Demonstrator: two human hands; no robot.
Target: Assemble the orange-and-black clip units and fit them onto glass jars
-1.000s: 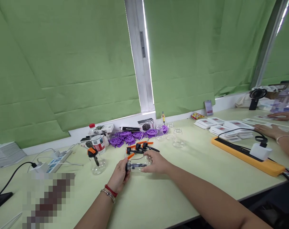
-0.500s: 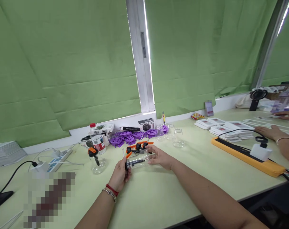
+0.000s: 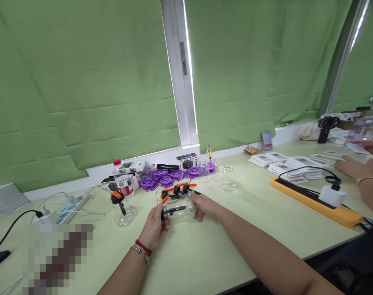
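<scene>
A clear glass bottle (image 3: 182, 214) lies sideways between my hands, just above the table. My left hand (image 3: 153, 224) is closed around its black-and-orange lid (image 3: 165, 200) at the neck end, and a dark tube runs from the lid into the glass. Around the wide base, my right hand (image 3: 205, 206) has its fingers curled against the glass. Several loose black-and-orange lids (image 3: 177, 189) lie just behind the bottle. To the left stands a similar glass bottle (image 3: 126, 219), upright and fitted with such a lid. Clear glass bottles (image 3: 228, 181) without lids stand behind my right hand.
Purple plastic parts (image 3: 160, 175) are piled at the back beside a red-capped water bottle (image 3: 125, 184). A yellow power strip (image 3: 312, 203) lies on the right near stacks of white cards (image 3: 286, 169). Another person's hand (image 3: 352, 167) rests at the far right.
My right hand has turned and wrapped its fingers further around the bottle's base. My left hand keeps its hold on the lid. The view has shifted slightly.
</scene>
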